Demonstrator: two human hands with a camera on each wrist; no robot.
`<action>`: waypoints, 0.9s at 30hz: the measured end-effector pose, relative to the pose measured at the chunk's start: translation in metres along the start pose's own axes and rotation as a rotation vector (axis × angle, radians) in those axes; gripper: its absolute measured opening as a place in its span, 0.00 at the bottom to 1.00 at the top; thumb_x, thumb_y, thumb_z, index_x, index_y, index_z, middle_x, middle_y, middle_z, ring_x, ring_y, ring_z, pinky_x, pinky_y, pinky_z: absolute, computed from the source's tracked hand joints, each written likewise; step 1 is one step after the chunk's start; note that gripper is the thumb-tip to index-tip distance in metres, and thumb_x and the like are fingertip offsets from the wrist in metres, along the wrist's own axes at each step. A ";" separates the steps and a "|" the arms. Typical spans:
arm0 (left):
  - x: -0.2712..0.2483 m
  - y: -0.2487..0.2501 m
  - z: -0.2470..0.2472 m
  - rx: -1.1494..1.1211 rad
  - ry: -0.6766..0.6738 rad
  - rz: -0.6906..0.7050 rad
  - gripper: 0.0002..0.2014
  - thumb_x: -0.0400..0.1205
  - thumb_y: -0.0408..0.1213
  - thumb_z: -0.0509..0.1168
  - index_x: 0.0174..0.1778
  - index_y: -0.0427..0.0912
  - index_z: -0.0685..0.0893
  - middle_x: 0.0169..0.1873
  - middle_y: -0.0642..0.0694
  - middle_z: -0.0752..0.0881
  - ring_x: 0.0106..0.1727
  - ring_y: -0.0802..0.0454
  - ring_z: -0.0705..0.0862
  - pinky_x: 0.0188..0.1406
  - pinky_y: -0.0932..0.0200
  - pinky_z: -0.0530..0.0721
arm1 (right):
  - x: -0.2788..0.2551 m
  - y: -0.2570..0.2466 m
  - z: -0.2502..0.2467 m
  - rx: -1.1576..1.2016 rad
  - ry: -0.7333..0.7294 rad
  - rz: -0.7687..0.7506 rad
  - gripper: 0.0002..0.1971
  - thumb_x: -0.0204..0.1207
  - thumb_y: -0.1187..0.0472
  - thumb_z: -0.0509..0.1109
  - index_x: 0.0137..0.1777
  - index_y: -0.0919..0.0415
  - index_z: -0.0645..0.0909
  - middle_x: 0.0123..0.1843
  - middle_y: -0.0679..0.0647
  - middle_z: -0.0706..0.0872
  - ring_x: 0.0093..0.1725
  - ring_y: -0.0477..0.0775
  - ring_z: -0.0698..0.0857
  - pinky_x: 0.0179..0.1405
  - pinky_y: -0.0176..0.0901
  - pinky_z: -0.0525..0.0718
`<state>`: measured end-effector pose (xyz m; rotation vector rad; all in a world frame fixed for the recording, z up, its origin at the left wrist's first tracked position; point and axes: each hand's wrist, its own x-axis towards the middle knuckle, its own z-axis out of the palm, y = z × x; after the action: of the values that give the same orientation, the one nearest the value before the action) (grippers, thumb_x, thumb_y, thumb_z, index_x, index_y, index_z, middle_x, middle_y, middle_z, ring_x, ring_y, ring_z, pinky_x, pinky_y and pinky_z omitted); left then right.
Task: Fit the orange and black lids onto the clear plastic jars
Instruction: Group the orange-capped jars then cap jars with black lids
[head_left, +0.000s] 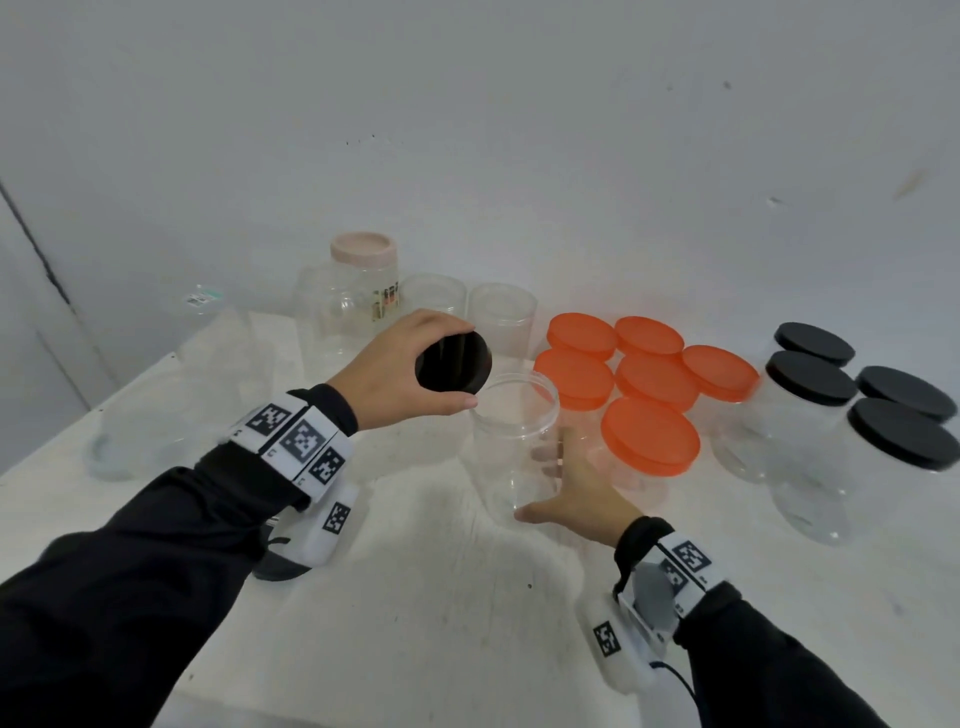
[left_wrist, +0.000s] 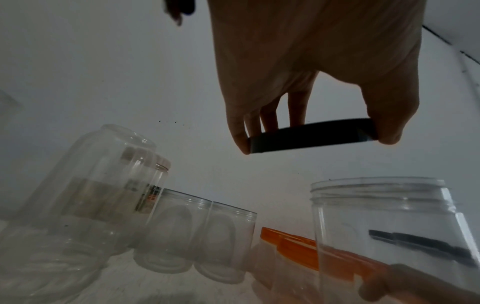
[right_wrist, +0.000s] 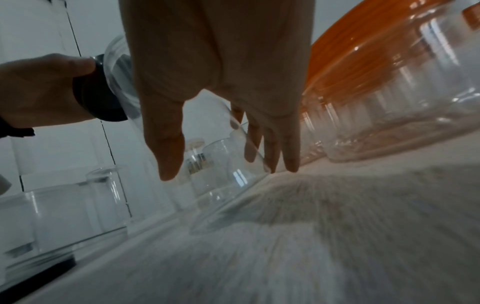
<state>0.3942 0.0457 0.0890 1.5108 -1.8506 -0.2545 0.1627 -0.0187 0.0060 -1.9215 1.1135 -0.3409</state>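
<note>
A black lid (head_left: 447, 366) hangs tilted just above and to the left of the mouth of an open clear jar (head_left: 514, 415) in the middle of the white table. My left hand (head_left: 466, 365) pinches the lid by its rim between thumb and fingers, as the left wrist view shows: lid (left_wrist: 311, 135), hand (left_wrist: 317, 142), jar (left_wrist: 384, 216). My right hand (head_left: 532, 486) straddles the jar's lower part with straight fingers, thumb in front and fingers behind. In the right wrist view the right hand (right_wrist: 221, 170) is spread around the jar (right_wrist: 233, 176).
Several jars with orange lids (head_left: 649, 436) stand right of the open jar, and several black-lidded jars (head_left: 810, 379) farther right. Two open clear jars (head_left: 501, 317) and a pink-lidded jar (head_left: 363, 249) stand at the back. Larger clear containers (head_left: 156, 426) sit left.
</note>
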 end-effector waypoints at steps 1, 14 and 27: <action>0.002 0.002 0.002 -0.008 -0.006 0.005 0.40 0.60 0.63 0.66 0.69 0.50 0.75 0.65 0.51 0.75 0.65 0.59 0.71 0.60 0.82 0.62 | 0.000 0.002 0.000 0.015 -0.010 -0.002 0.46 0.62 0.62 0.82 0.73 0.53 0.54 0.68 0.51 0.72 0.66 0.50 0.72 0.57 0.40 0.73; 0.026 0.036 0.031 0.036 -0.222 0.100 0.40 0.59 0.64 0.69 0.65 0.46 0.79 0.61 0.54 0.76 0.62 0.61 0.71 0.57 0.79 0.65 | -0.004 -0.002 -0.003 0.112 0.052 -0.091 0.33 0.61 0.61 0.83 0.65 0.59 0.70 0.57 0.45 0.77 0.59 0.44 0.78 0.50 0.32 0.82; 0.029 0.036 0.041 0.109 -0.328 0.076 0.41 0.63 0.59 0.69 0.72 0.44 0.73 0.69 0.52 0.71 0.69 0.58 0.64 0.68 0.65 0.64 | -0.002 -0.002 -0.005 0.088 0.011 -0.096 0.36 0.62 0.61 0.83 0.66 0.55 0.67 0.58 0.41 0.75 0.60 0.43 0.77 0.49 0.30 0.82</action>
<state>0.3391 0.0182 0.0910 1.5390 -2.2051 -0.3902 0.1598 -0.0196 0.0104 -1.9009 0.9992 -0.4468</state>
